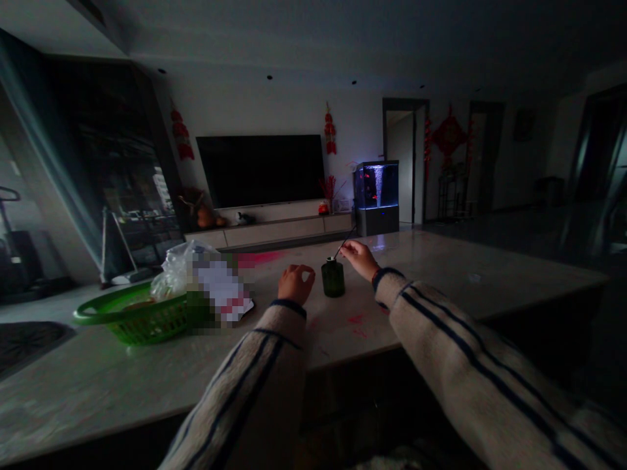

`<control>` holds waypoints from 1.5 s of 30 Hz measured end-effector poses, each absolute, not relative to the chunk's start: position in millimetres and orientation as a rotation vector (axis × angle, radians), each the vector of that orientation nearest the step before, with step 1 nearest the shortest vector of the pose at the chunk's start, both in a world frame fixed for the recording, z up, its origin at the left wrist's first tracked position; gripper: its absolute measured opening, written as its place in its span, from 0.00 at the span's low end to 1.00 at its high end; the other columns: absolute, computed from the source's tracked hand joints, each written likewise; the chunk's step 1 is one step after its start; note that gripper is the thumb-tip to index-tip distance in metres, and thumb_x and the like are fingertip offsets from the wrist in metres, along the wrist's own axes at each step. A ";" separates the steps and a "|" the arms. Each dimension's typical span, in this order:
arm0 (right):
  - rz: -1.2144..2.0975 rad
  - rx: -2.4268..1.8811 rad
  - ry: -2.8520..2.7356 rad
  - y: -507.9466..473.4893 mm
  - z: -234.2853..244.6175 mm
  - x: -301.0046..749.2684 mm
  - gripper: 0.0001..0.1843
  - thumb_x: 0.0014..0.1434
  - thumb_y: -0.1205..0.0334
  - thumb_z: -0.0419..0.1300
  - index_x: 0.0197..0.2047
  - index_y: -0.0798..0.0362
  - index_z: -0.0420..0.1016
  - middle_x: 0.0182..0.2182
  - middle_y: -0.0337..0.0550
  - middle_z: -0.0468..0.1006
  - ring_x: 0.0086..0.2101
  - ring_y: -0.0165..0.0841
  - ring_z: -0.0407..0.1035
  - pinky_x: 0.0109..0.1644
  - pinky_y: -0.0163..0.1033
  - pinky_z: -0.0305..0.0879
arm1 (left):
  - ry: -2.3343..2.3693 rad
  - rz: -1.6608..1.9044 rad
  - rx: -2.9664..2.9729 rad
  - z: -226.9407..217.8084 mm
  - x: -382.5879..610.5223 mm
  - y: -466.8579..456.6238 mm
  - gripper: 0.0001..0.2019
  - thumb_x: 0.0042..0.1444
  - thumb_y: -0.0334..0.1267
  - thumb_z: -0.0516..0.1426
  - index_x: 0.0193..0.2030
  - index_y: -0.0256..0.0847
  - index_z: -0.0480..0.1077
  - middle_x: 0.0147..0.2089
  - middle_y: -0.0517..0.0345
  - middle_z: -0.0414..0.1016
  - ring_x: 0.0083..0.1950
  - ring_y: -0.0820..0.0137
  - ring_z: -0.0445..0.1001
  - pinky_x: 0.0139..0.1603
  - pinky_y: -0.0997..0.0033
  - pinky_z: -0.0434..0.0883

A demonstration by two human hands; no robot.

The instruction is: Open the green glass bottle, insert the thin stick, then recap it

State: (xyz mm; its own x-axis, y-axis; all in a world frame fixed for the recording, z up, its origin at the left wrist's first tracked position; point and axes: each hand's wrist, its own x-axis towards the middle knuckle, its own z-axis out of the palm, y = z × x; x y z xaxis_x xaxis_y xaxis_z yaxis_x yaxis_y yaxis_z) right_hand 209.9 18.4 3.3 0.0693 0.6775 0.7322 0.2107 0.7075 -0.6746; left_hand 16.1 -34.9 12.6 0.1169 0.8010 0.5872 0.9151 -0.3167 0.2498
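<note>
A small dark-green bottle [334,279] with a pale neck stands upright on the stone-topped table [435,261]. My right hand [361,259] is closed in a pinch on a thin dark stick [349,236], just right of the bottle's neck. The stick slants down to the left, with its lower end at or near the bottle's mouth; whether it goes inside I cannot tell. Left of the bottle, apart from it, my left hand [294,285] is curled with thumb and forefinger bent together in a ring. Nothing shows between those fingers.
A green plastic basket [147,320] with a clear plastic bag [179,264] sits at the left, beside a blurred-out pale packet [223,287]. Pinkish-red stains mark the tabletop. Beyond stand a low TV cabinet [274,230] and a lit fish tank [377,186].
</note>
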 end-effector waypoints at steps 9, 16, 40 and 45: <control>0.322 -0.907 -1.437 26.4 6.1 229.8 0.10 0.48 0.57 0.55 0.30 0.54 0.72 0.28 0.42 0.75 0.31 0.30 0.68 0.40 0.39 0.64 | -1.713 -0.932 -2.235 12.8 16.1 -35.7 0.12 0.53 0.40 0.52 0.40 0.44 0.73 0.43 0.52 0.70 0.47 0.66 0.69 0.51 0.68 0.63; 0.745 -1.042 -1.551 11.7 11.1 231.9 0.09 0.41 0.68 0.61 0.30 0.54 0.70 0.24 0.37 0.73 0.24 0.26 0.67 0.28 0.33 0.64 | -1.764 -0.920 -2.200 11.8 14.3 -35.0 0.12 0.53 0.41 0.52 0.41 0.45 0.73 0.44 0.52 0.70 0.48 0.65 0.68 0.51 0.67 0.63; 1.003 -0.904 -1.890 8.9 -20.5 201.6 0.24 0.28 0.68 0.70 0.34 0.56 0.72 0.32 0.39 0.77 0.35 0.31 0.70 0.49 0.43 0.64 | -1.968 -0.835 -2.131 9.8 10.5 -30.6 0.14 0.52 0.41 0.49 0.42 0.43 0.73 0.45 0.50 0.72 0.46 0.64 0.70 0.47 0.68 0.64; 0.983 -0.910 -1.858 7.0 -21.2 198.6 0.27 0.28 0.68 0.70 0.37 0.56 0.71 0.35 0.41 0.76 0.37 0.31 0.70 0.50 0.44 0.63 | -1.918 -0.850 -2.195 5.1 8.1 -23.0 0.13 0.52 0.41 0.50 0.40 0.43 0.72 0.43 0.52 0.74 0.44 0.67 0.71 0.44 0.70 0.65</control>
